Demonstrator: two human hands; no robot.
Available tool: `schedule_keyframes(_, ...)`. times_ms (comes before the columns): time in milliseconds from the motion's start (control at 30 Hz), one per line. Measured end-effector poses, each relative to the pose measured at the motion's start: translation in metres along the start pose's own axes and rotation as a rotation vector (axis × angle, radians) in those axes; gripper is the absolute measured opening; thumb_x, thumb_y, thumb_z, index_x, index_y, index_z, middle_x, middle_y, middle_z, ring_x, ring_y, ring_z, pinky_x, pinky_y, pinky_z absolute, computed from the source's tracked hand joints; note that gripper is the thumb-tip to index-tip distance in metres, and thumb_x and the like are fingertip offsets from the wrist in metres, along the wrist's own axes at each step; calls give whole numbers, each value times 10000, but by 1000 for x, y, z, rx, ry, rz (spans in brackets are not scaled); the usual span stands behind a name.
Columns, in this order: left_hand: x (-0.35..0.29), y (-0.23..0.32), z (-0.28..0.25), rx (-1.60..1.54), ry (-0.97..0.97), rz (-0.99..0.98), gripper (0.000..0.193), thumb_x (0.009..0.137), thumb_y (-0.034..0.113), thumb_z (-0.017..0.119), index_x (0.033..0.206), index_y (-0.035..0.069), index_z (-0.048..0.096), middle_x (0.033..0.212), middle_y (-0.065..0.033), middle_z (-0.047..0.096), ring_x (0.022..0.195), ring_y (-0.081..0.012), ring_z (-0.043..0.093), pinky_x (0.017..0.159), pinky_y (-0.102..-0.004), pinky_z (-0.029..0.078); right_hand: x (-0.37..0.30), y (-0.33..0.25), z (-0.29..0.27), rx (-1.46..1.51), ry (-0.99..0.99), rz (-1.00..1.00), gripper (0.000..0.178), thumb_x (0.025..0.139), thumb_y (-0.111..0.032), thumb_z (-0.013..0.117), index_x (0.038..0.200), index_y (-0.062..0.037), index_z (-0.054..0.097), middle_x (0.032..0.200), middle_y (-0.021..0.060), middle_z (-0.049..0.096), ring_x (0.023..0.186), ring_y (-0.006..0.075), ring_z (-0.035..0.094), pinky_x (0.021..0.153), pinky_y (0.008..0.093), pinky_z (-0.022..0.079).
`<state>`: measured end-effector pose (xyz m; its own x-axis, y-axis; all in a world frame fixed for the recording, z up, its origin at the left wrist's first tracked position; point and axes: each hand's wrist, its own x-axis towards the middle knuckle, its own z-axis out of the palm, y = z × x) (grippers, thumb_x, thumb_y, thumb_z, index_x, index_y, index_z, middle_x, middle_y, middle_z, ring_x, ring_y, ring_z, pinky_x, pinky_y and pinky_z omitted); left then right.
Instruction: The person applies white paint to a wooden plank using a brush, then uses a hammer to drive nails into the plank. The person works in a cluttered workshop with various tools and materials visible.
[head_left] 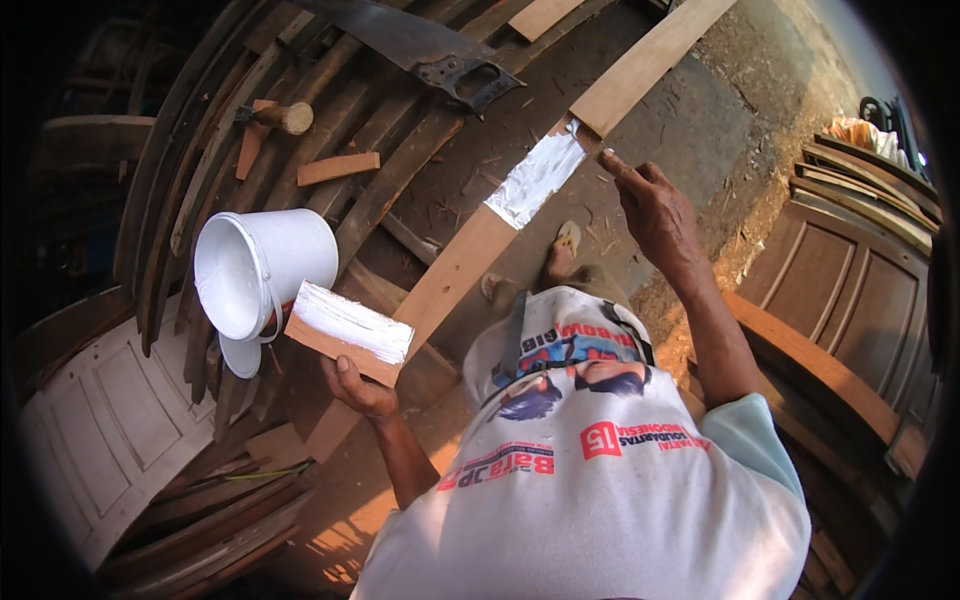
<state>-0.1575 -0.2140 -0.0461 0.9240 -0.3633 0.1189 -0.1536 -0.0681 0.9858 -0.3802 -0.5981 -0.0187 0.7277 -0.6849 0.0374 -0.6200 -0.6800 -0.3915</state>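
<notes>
My left hand grips a short wooden block by its lower edge. A thick white paste, like wood glue, covers the block's upturned face. A long wooden plank runs diagonally in front of me. White paste is also spread over one section of it, ending near a step in the wood. Just right of that step is my right hand, its index finger stretched out and the others loosely bent. White shows on that fingertip, and I see nothing held in this hand.
A white bucket with white residue inside stands left of the plank. Beyond it, a handsaw, a wooden-headed mallet and offcuts lie on stacked boards. Panelled doors lean at left; more doors and boards fill the right.
</notes>
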Motion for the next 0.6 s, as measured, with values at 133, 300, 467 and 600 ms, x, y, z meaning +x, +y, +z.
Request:
schedule_keyframes(133,-1,-3,-5,22,7,-22,650,1045,344,420,1436,-171,485,1419,-322,557,1275,-400,633,1031,-469,569,-1,-7,-4,62,22,-4,426,1017,-111,640,1433,-200,669,956,145,662,852,372,705,719,473,558)
schedule_keyframes(300,0,0,0,-10,37,-49,647,1038,345,437,1436,-163,482,1406,-315,571,1274,-390,634,1027,-462,566,-13,-11,-12,149,-69,-34,389,1027,-127,646,1411,-178,685,962,160,665,848,390,697,719,480,548)
schedule_keyframes(467,-1,-21,-10,60,-31,153,649,1025,346,465,1443,-149,481,1407,-312,577,1278,-394,631,1039,-469,558,-3,-19,-14,210,-35,-47,377,1041,-139,641,1415,-161,682,934,173,660,843,404,693,740,487,549)
schedule_keyframes(600,1,-14,-9,37,-30,81,635,1038,334,447,1456,-144,470,1408,-315,574,1259,-401,643,1014,-472,579,10,-5,-2,211,22,-18,363,1035,-133,648,1396,-131,692,928,186,675,848,410,702,753,491,552)
